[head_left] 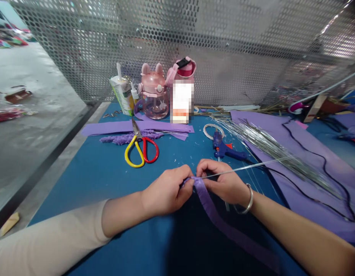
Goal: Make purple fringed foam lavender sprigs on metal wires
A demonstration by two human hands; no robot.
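My left hand (170, 189) is closed in a pinch on the end of a purple strip (209, 211), apparently crepe paper or fabric, wound around a thin wire. Facing it, my right hand (223, 180) has its fingers curled around the silvery wire (252, 165), close to where the strip meets it. That wire extends to the right across the palm. The strip's loose length hangs down between my hands and trails to the lower right. Its wound end is partly hidden by my left fingers.
Scissors (143, 151) lie beyond my left hand, beside purple strips (114, 127) and a purple flower spike (117, 138). A blue glue gun (230, 150), a white ring of tape (207, 132) and a wire bundle (281, 153) lie right. Bottles (154, 96) stand behind.
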